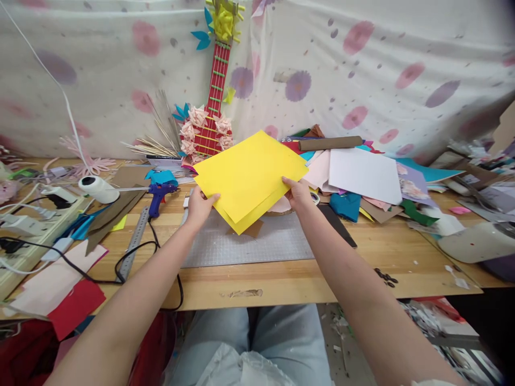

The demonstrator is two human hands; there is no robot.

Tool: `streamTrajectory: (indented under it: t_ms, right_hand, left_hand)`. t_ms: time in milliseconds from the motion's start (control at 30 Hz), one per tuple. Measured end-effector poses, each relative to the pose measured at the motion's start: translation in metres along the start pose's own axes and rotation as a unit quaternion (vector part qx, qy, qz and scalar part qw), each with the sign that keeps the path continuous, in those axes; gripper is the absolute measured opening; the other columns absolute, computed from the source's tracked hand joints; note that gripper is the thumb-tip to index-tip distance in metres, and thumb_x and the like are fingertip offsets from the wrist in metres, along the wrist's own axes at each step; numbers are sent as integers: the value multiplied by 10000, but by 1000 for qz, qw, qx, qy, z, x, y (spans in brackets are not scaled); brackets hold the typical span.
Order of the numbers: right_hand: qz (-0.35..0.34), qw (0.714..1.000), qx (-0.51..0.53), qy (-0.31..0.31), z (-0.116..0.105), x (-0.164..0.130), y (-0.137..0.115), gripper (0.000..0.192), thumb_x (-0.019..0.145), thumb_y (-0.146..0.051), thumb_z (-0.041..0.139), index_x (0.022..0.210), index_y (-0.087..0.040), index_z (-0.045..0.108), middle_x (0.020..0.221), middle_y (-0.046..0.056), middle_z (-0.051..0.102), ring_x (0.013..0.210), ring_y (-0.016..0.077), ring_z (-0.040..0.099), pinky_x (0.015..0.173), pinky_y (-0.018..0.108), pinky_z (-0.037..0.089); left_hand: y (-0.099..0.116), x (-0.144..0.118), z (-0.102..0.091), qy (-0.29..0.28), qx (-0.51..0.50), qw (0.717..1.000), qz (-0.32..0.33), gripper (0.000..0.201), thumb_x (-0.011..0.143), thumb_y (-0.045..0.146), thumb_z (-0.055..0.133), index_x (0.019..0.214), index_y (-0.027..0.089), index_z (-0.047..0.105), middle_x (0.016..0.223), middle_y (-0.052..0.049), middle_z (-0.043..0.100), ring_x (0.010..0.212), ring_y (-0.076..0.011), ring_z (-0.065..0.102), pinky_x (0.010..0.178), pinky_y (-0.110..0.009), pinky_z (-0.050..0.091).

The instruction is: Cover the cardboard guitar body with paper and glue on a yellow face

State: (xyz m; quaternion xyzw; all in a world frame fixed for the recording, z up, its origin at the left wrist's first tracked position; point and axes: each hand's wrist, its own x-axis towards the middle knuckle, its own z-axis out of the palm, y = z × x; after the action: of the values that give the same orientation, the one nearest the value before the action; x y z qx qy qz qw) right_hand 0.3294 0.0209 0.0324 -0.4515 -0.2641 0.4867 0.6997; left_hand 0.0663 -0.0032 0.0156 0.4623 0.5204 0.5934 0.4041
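Between both hands is a stack of yellow sheets [251, 174], at least two, held up over the grey cutting mat [257, 252]. My left hand [200, 208] pinches the left corner, thumb on top. At the right edge, my right hand [296, 193] is closed on the same sheets, its thumb also on the upper face. A small brown piece [254, 229] lies on the mat, partly covered by the sheets. Behind the yellow sheets leans a red guitar-shaped craft [217, 86] with pink paper flowers around its body.
A blue glue gun [159, 198] with a black cord and a metal ruler [134, 244] lie left. Beside them is a power strip [32, 241]. White sheets [364, 174], a brown roll [332, 142] and coloured scraps pile up right. Dark buttons [386, 277] sit near the front edge.
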Motion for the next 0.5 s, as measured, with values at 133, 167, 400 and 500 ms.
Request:
streamTrajectory:
  t_ms: [133,167,400,500]
  right_hand:
    - [-17,991,-130,1,-7,3,-11,83,736,-174,590,818,-171,576,810,3,665,601,87,607,479,183,501]
    - [-21,987,-162,3,-8,4,-14,68,741,-194,589,801,-169,569,785,0,657,557,73,586,429,156,456]
    - [10,978,-205,-45,-16,6,-28,201,702,-312,648,791,-176,530,743,0,632,463,40,501,355,132,284]
    - [-10,965,-258,-47,-16,7,-29,227,709,-354,651,783,-170,542,766,17,650,465,30,464,389,138,293]
  left_hand:
    - [3,1,-11,-17,-24,999,20,365,593,258,691,914,170,539,877,-62,667,716,-202,643,554,-322,536]
    - [4,1,-13,-20,-27,999,23,363,596,278,686,911,168,543,868,-59,669,700,-195,641,547,-319,535]
    - [3,11,-25,-56,10,994,98,404,591,282,703,955,175,563,985,-71,672,852,-200,641,728,-348,538]
    - [1,18,-34,-67,30,990,120,422,599,284,700,984,178,567,1032,-73,664,909,-209,632,750,-347,534]
